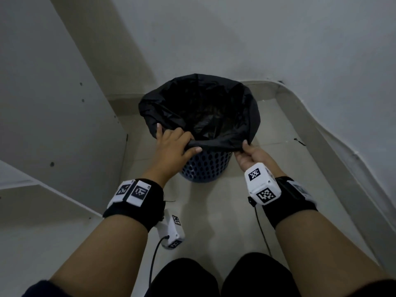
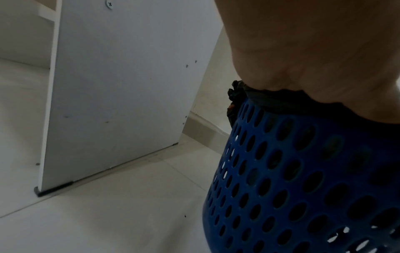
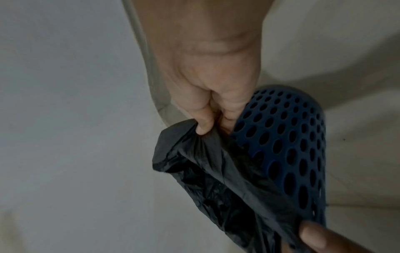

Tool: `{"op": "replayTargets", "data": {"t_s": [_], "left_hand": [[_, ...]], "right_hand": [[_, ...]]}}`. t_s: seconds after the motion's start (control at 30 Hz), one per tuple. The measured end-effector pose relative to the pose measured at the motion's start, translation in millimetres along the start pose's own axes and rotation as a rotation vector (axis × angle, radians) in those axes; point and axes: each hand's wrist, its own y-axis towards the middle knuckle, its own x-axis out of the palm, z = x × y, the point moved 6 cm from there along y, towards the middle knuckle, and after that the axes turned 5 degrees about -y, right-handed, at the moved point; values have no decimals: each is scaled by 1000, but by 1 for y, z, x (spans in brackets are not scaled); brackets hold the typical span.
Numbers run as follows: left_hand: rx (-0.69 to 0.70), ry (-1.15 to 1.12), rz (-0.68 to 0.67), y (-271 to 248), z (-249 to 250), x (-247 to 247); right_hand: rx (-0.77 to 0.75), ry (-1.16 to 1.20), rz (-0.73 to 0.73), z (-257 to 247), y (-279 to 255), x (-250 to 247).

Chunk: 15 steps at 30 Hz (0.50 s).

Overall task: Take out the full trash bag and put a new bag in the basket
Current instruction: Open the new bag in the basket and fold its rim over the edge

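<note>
A blue perforated basket (image 1: 205, 168) stands on the tiled floor in a corner, lined with a black trash bag (image 1: 199, 103) whose mouth is folded over the rim. My left hand (image 1: 171, 144) grips the bag's near edge at the rim's left side, fingers curled over the plastic. My right hand (image 1: 248, 155) pinches the same edge at the near right. In the right wrist view the fingers (image 3: 203, 126) pinch bunched black bag (image 3: 205, 171) beside the basket (image 3: 288, 145). The left wrist view shows the palm (image 2: 324, 59) over the bag's edge (image 2: 281, 104) and the basket wall (image 2: 303, 188).
A white cabinet panel (image 1: 53, 103) stands close on the left (image 2: 112, 102). Walls (image 1: 257, 35) close the corner behind and to the right, with a skirting (image 1: 317, 116) along the floor. My knees (image 1: 225, 279) are at the bottom of the head view.
</note>
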Motion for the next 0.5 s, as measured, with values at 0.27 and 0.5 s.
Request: {"op": "replayTargets", "data": {"t_s": [0.27,0.5], "left_hand": [[75,-59,3,0,-11,0],[105,-40,-34,1,-16,-1]], "right_hand": [[97,-50,223,6,26,-11],[0,-229,128,-11,5,7]]}}
